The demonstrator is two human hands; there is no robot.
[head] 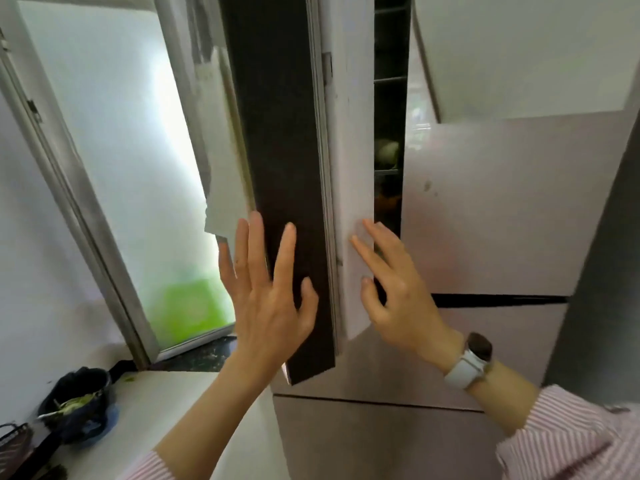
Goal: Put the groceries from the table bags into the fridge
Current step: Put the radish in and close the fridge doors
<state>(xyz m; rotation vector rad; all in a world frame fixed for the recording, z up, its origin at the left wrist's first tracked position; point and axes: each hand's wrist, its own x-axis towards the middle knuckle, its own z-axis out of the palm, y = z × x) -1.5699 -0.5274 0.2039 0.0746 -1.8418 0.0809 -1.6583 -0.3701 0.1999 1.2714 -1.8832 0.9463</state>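
A: Left hand [268,289] flat, fingers apart, on the fridge door [349,168] dark edge; looks like steadying or pushing it. Door ajar.
B: Right hand [391,282]?
A: Fingers straight, spread on the door face by the gap, holding nothing.
B: Groceries?
A: Some food [387,152] visible on shelves inside. Bags not visible. Pot [78,393] on desk [194,403].
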